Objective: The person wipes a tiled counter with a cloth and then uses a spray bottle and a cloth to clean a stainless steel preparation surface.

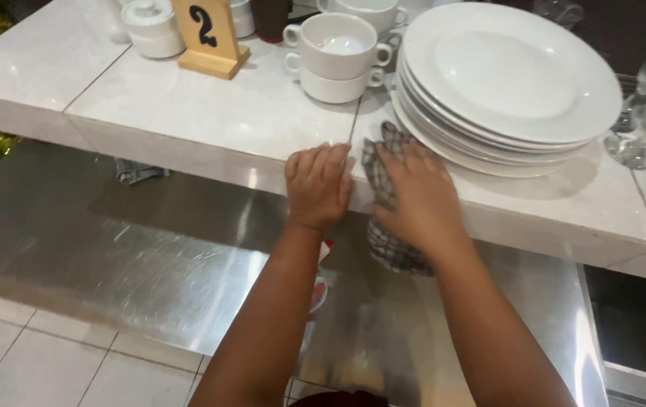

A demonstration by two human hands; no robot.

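Left hand [317, 185], frame centre, lies flat and empty on the counter [210, 113] edge. Right hand [417, 197] presses a checked cloth [383, 181] over that edge, just below the plates [504, 75]. Wiping looks under way; how much counter remains, cannot tell.

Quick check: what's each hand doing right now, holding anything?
Left hand: open, fingers curled over the edge of the white counter, holding nothing.
Right hand: pressing the checked cloth against the counter edge; a closed grip cannot be told.
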